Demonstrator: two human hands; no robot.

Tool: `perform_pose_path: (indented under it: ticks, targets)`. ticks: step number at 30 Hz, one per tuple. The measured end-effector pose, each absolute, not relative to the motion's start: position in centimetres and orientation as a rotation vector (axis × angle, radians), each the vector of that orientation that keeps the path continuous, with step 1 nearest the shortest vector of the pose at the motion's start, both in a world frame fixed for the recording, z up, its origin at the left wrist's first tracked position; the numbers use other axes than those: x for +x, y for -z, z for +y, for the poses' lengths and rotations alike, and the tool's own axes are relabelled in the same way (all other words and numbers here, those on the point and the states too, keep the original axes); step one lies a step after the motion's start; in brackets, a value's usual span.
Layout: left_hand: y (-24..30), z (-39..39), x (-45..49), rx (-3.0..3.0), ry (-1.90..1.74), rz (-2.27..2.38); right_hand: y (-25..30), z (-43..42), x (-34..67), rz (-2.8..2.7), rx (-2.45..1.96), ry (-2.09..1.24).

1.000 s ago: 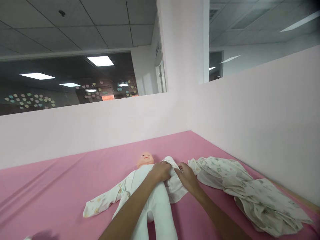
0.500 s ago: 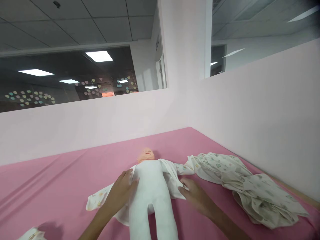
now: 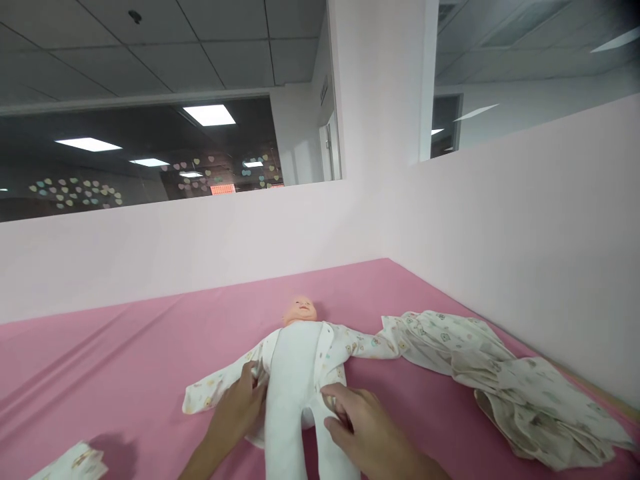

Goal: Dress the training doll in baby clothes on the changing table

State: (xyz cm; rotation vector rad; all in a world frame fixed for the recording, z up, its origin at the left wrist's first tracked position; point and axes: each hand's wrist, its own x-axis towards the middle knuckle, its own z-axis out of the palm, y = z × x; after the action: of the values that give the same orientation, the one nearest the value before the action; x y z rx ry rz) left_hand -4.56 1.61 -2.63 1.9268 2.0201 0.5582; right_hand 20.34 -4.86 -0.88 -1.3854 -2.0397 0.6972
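A baby doll [image 3: 296,373] with a white cloth body lies on its back on the pink sheet [image 3: 125,360], head away from me. A printed baby shirt [image 3: 345,348] lies open around it, sleeves spread to both sides. My left hand [image 3: 240,407] pinches the shirt's left front edge beside the doll's torso. My right hand [image 3: 357,420] holds the shirt's right front edge at the doll's hip, fingers curled on the cloth.
A crumpled printed blanket [image 3: 500,380] lies at the right, near the pink partition wall [image 3: 525,233]. A folded printed cloth [image 3: 75,463] sits at the lower left corner. Low walls close off the back and right of the surface.
My hands left the doll's right shoulder; the right sleeve now lies spread out. Both hands came down to the doll's waist, one on each front edge of the shirt.
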Motion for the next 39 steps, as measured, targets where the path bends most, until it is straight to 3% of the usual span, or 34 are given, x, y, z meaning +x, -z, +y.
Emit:
perform_pose_path:
  ticks: [9, 16, 22, 31, 39]
  targets:
    - [-0.2, 1.4, -3.9, 1.623, -0.904, 1.706, 0.8, -5.6, 20.5, -1.917, -1.392, -0.76]
    - [0.4, 1.0, -3.6, 1.952, -0.888, 2.028, 1.5, -5.6, 20.4, -1.887, -1.33, -0.717]
    - [0.5, 3.0, -3.1, 1.954, -0.75, 2.014, 1.4, -5.9, 20.3, -1.88, -1.311, -0.698]
    - [-1.4, 4.7, -3.0, 1.755, -1.158, 1.806, 1.4, -4.9, 20.5, -1.705, -1.311, -0.741]
    - [-5.0, 4.7, -0.1, 1.224, -1.064, 1.22, 1.9, 0.5, 20.7, -1.32, -1.273, -1.056]
